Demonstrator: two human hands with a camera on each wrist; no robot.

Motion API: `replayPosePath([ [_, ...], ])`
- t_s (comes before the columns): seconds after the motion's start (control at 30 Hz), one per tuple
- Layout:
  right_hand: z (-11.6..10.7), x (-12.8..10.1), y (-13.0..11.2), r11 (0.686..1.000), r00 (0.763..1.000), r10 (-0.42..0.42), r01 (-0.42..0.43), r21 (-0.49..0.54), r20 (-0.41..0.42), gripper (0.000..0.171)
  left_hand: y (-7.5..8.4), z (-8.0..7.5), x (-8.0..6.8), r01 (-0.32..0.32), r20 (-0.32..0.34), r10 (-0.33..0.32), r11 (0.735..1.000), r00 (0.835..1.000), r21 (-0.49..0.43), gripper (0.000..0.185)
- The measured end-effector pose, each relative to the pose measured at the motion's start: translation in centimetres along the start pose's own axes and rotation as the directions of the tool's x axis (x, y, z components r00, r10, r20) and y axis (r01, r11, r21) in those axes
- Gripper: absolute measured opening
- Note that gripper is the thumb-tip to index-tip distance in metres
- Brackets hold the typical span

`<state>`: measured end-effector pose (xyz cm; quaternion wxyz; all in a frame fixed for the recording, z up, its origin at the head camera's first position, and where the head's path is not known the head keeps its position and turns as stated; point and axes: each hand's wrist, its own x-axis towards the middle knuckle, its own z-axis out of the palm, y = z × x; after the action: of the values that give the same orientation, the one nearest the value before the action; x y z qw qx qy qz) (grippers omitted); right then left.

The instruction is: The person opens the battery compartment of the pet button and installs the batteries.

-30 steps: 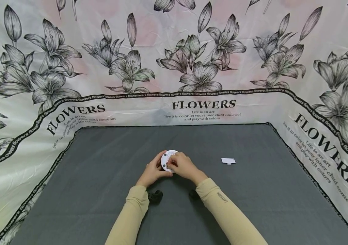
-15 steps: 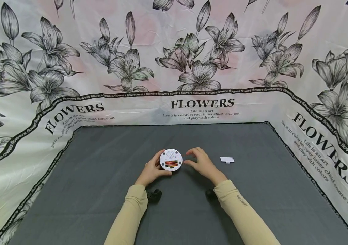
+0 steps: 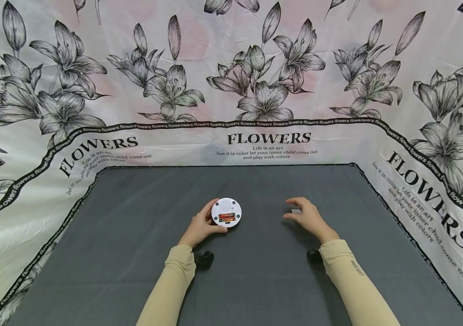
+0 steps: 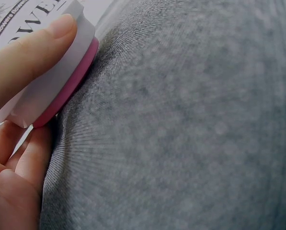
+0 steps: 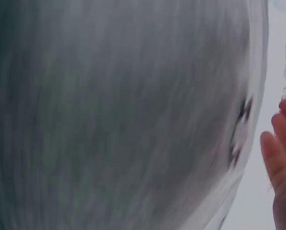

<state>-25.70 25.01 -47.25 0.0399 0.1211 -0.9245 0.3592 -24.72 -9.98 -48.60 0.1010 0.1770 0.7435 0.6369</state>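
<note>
A round white device lies with its uncovered battery compartment facing up, batteries with red-orange wrappers inside it. My left hand grips its left edge, thumb at the near side and fingers at the far side. In the left wrist view the thumb presses on the white casing, above a pink layer close to the cloth. To the right, my right hand hovers with thumb and fingers apart. Between them shows a bit of the small white battery cover; the hand hides the rest.
Dark grey cloth covers the work surface. A white flower-printed cloth rises behind it and along both sides. Black wrist straps or cameras sit under the sleeves.
My right hand has left the device, uncovering its batteries, and moved right to the battery cover. My left hand keeps its grip in nearly the same place.
</note>
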Motion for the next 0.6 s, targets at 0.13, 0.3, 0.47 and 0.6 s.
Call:
replayPosePath([
  [0.13, -1.1, -0.3, 1.9, 0.999, 0.999, 0.051, -0.051, -0.008, -0.01, 0.056, -1.0, 0.0, 0.4, 0.001, -0.011, -0.001, 1.0, 1.0, -0.007, 0.098],
  [0.3, -1.6, -0.6, 3.5, 0.998, 0.998, 0.055, -0.055, -0.043, 0.013, 0.054, -2.9, 0.0, 1.1, 0.01, -0.04, -0.01, 1.0, 0.999, 0.014, 0.101],
  [0.47, -1.8, -0.6, 3.8, 0.996, 1.0, 0.019, -0.018, -0.084, 0.011, 0.047, -3.2, 0.0, 1.1, -0.012, -0.049, 0.013, 1.0, 0.999, 0.027, 0.101],
  [0.6, -1.9, -0.4, 3.7, 0.994, 1.0, 0.016, -0.015, -0.112, 0.008, 0.04, -3.1, 0.0, 1.1, -0.015, -0.044, 0.015, 1.0, 0.999, 0.019, 0.101],
])
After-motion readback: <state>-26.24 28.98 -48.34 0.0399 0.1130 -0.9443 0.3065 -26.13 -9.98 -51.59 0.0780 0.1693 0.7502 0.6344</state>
